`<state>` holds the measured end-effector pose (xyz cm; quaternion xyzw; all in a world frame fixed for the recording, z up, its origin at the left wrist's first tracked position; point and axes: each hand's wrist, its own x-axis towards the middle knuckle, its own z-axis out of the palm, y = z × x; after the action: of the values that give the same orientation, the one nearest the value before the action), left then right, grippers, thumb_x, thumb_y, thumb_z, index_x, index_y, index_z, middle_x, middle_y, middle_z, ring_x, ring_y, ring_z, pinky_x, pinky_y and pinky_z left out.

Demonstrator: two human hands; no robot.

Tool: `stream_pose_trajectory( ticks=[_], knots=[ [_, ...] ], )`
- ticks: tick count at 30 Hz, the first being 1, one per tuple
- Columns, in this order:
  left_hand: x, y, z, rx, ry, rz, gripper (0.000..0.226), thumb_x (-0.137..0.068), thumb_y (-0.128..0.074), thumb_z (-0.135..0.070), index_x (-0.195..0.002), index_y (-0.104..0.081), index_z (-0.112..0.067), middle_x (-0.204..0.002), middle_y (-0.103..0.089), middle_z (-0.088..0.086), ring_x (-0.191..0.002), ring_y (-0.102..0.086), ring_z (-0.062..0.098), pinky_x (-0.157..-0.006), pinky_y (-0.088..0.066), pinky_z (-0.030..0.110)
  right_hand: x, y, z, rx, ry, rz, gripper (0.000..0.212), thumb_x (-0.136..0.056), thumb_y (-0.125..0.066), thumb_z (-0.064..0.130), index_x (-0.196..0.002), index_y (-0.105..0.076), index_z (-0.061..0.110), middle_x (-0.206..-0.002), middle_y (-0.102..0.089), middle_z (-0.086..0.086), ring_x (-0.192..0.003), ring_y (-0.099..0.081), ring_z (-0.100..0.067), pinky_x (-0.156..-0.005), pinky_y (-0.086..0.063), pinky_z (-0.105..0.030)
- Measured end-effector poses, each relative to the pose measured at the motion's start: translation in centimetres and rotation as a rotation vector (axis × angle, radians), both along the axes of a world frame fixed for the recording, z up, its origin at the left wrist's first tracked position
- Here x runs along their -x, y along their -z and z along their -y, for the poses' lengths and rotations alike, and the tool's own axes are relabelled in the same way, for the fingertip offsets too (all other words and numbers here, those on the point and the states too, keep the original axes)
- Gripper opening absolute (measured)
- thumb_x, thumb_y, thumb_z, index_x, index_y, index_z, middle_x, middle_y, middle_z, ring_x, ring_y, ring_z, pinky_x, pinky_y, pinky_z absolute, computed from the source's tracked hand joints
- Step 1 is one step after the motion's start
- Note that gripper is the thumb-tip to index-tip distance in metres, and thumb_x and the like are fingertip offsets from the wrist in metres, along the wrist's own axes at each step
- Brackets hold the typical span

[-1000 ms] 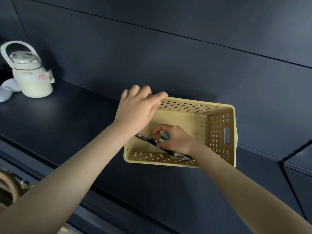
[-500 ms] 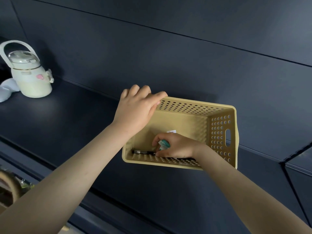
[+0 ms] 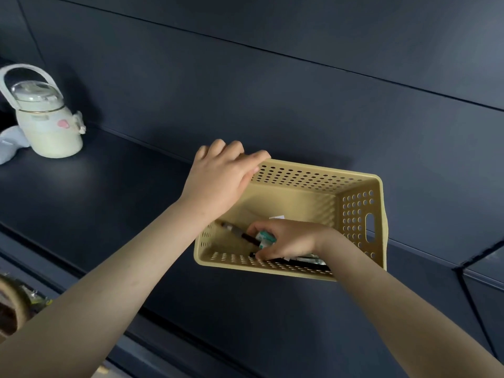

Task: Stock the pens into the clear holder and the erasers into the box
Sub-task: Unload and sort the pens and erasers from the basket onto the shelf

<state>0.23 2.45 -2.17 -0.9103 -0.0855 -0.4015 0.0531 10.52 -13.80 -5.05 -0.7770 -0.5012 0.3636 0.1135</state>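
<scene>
Right hand [image 3: 289, 241], inside the yellow perforated basket [image 3: 377, 214], curls round a teal eraser [image 3: 266, 238], a black pen [image 3: 237, 232] jutting beneath its thumb. Left hand [image 3: 221, 181] grips the rim. Dark navy shelf [image 3: 109, 203], matching panelled wall [image 3: 272, 99].

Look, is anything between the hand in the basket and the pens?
Nothing visible is. The right hand is inside the basket, its fingers curled on a black pen and a green-white packet. The left hand holds the basket's rim, off to the side.
</scene>
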Motion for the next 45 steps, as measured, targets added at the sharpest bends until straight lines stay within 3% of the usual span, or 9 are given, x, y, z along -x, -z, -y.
stream_pose_trajectory(
  ticks=[6,10,13,17,26,31,36,42,45],
  knots=[
    [0.0,-0.2,-0.2,0.003,0.026,-0.038,0.032,-0.099,-0.038,-0.03,-0.124,-0.058,-0.032,-0.091,-0.058,0.0,-0.085,-0.051,0.028,-0.072,-0.041,0.042,-0.4,-0.5,-0.1,0.008,-0.016,-0.037,0.027,-0.094,-0.063,0.03,-0.12,-0.056,0.03,-0.112,-0.055,0.005,-0.085,-0.06,-0.017,-0.063,-0.05,-0.02],
    [0.1,-0.3,-0.2,0.016,0.025,-0.062,0.034,-0.099,-0.035,-0.032,-0.125,-0.057,-0.031,-0.091,-0.059,0.001,-0.085,-0.051,0.029,-0.072,-0.042,0.042,-0.8,-0.9,0.8,-0.066,0.041,-0.147,0.021,-0.094,-0.064,0.022,-0.114,-0.061,0.026,-0.107,-0.057,0.002,-0.078,-0.056,-0.008,-0.059,-0.049,-0.019],
    [0.0,-0.4,-0.3,0.034,0.022,-0.09,0.036,-0.098,-0.034,-0.031,-0.127,-0.056,-0.032,-0.093,-0.06,0.0,-0.086,-0.052,0.028,-0.074,-0.043,0.042,-1.7,-1.4,1.8,-0.181,0.077,-0.149,0.023,-0.092,-0.067,0.021,-0.113,-0.063,0.027,-0.107,-0.063,-0.002,-0.084,-0.061,-0.011,-0.075,-0.053,-0.031],
    [-0.2,-0.7,-0.4,0.057,0.025,-0.144,0.036,-0.098,-0.035,-0.028,-0.129,-0.053,-0.032,-0.097,-0.061,-0.001,-0.09,-0.053,0.029,-0.077,-0.044,0.043,-3.0,-2.6,4.1,-0.286,0.179,-0.212,0.024,-0.093,-0.067,0.017,-0.114,-0.061,0.026,-0.098,-0.068,0.002,-0.089,-0.063,-0.009,-0.081,-0.049,-0.023],
    [-1.1,-0.5,-0.8,0.13,-0.019,-0.19,0.032,-0.096,-0.048,-0.018,-0.128,-0.055,-0.019,-0.114,-0.065,0.003,-0.105,-0.056,0.03,-0.09,-0.043,0.046,-3.6,-4.2,7.9,-0.862,0.479,-0.344,0.021,-0.096,-0.056,0.003,-0.116,-0.06,0.01,-0.095,-0.064,-0.003,-0.09,-0.061,-0.016,-0.085,-0.051,-0.028],
    [-1.4,0.1,-0.3,-0.044,-0.102,-0.194,0.037,-0.094,-0.055,-0.021,-0.129,-0.055,-0.011,-0.107,-0.066,0.012,-0.099,-0.059,0.036,-0.085,-0.046,0.048,-3.4,-3.0,7.6,-1.082,0.657,-0.368,0.023,-0.092,-0.061,0.021,-0.115,-0.064,0.025,-0.124,-0.054,-0.024,-0.107,-0.063,-0.032,-0.098,-0.051,-0.04],
    [-0.9,0.4,0.9,-0.207,-0.098,-0.182,0.052,-0.097,-0.051,-0.02,-0.145,-0.04,-0.005,-0.144,-0.048,0.019,-0.135,-0.043,0.036,-0.114,-0.03,0.049,-2.9,-2.3,7.6,-1.132,0.735,-0.328,0.023,-0.097,-0.057,0.008,-0.116,-0.062,0.019,-0.1,-0.063,-0.005,-0.082,-0.062,-0.01,-0.079,-0.051,-0.022],
    [-0.6,0.4,3.2,-0.398,0.056,-0.174,0.059,-0.101,-0.046,-0.016,-0.153,-0.022,-0.005,-0.161,-0.023,0.011,-0.145,-0.03,0.029,-0.119,-0.025,0.044,-2.6,-1.5,8.2,-1.139,0.836,-0.397,0.018,-0.095,-0.061,0.016,-0.109,-0.066,0.025,-0.097,-0.067,-0.004,-0.084,-0.063,-0.015,-0.084,-0.054,-0.041],
    [-1.0,0.8,4.4,-0.451,0.142,-0.281,0.053,-0.094,-0.057,-0.013,-0.145,-0.042,-0.009,-0.159,-0.027,0.011,-0.145,-0.026,0.032,-0.115,-0.032,0.049,-2.5,-1.6,8.2,-1.151,0.827,-0.396,0.018,-0.096,-0.059,0.015,-0.108,-0.066,0.027,-0.096,-0.067,-0.004,-0.084,-0.063,-0.016,-0.085,-0.053,-0.041]
  ],
)
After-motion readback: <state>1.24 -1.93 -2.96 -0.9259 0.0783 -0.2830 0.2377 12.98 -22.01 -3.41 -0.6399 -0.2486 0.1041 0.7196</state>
